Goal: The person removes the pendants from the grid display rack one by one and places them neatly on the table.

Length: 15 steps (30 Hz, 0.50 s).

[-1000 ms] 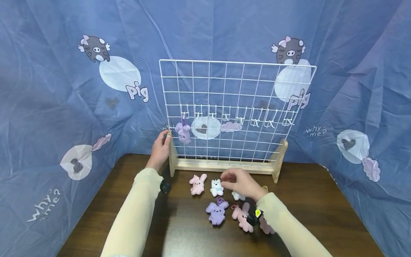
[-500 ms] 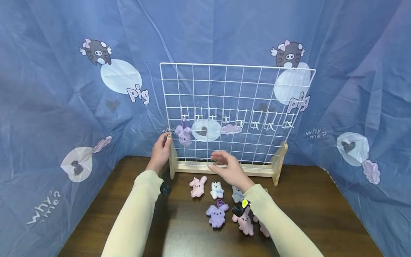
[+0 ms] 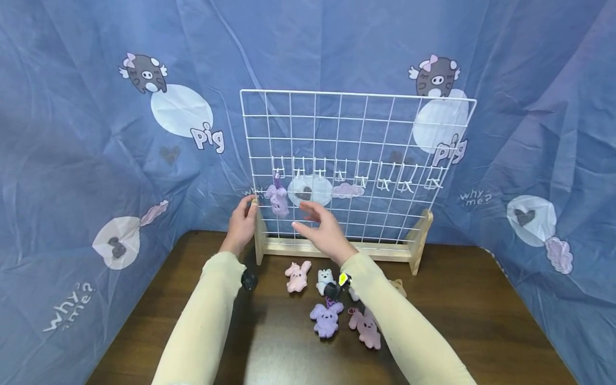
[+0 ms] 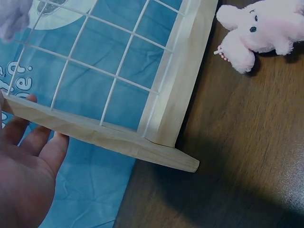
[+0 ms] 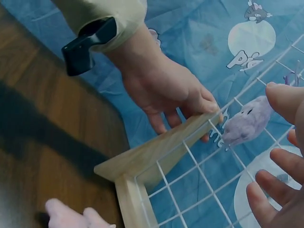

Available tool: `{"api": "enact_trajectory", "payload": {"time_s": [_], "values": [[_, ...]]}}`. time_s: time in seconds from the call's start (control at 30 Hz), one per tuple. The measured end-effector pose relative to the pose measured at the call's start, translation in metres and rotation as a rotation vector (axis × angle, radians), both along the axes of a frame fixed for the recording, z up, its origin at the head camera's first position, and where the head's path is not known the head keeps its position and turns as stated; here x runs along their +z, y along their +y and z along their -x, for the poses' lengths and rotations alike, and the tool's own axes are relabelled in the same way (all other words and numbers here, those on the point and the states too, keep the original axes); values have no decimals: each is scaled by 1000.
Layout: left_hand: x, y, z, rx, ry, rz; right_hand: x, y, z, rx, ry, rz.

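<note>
My left hand [image 3: 241, 224] grips the left wooden upright [image 4: 99, 133] of a white wire grid rack [image 3: 356, 133], thumb on one side and fingers behind. From the leftmost hook hangs a purple plush keychain [image 3: 277, 199]. To its right, apart from it, my right hand [image 3: 323, 230] is raised in front of the grid with fingers spread and nothing between them. On the table lie a pink rabbit plush [image 3: 297, 277], a white plush [image 3: 325, 280], a purple plush [image 3: 326, 320] and another pink plush [image 3: 367, 329].
Several hooks [image 3: 383, 184] run along the grid to the right of the hanging plush. A tan plush [image 3: 398, 287] and part of a pale one show by my right sleeve [image 3: 399, 315]. Blue printed cloth [image 3: 96, 160] surrounds the brown table [image 3: 284, 353].
My right hand has moved left and up from above the table plushes to the grid, near the hanging purple plush. My left hand stays on the upright.
</note>
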<state>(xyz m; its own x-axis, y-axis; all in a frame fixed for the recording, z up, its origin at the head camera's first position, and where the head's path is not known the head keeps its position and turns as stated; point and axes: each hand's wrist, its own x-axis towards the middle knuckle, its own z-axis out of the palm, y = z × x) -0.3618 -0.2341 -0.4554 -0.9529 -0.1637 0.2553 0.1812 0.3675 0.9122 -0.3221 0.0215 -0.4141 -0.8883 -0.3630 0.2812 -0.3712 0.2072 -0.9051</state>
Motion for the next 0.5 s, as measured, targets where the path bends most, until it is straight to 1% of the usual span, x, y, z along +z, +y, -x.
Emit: {"api": "enact_trajectory", "payload": {"time_s": [0.2, 0.5], "values": [[0, 1, -2, 1, -5, -16, 8, -13, 7, 25, 0, 8], [1, 1, -1, 5, 2, -15, 15, -25, 17, 31, -15, -8]]}}
